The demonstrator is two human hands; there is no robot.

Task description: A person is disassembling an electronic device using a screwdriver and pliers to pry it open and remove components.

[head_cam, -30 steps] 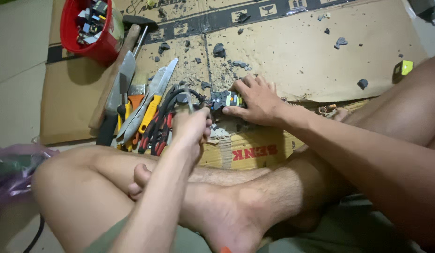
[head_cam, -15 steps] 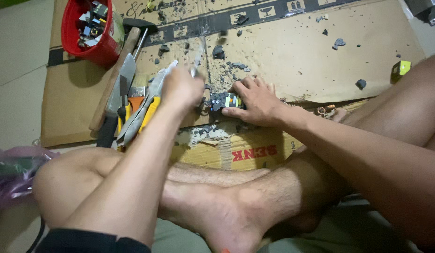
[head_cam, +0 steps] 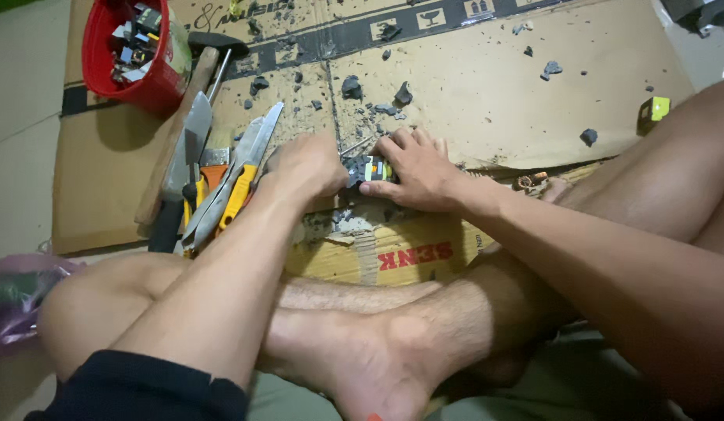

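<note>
Where debris lies, flattened cardboard (head_cam: 471, 86) flooring.

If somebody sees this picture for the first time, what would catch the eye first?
Probably both hands at the centre: the right hand pins a small dark part with a yellow patch on the cardboard sheet, the left hand closed beside it. Then the red bucket top left, above a pile of hand tools.

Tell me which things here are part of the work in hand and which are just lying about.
In hand:
right hand
left hand
small dark block with yellow-green label

Lying about:
red plastic bucket of parts
wooden-handled hammer
yellow-handled snips
dark rubble chips
flattened brown cardboard sheet
</note>
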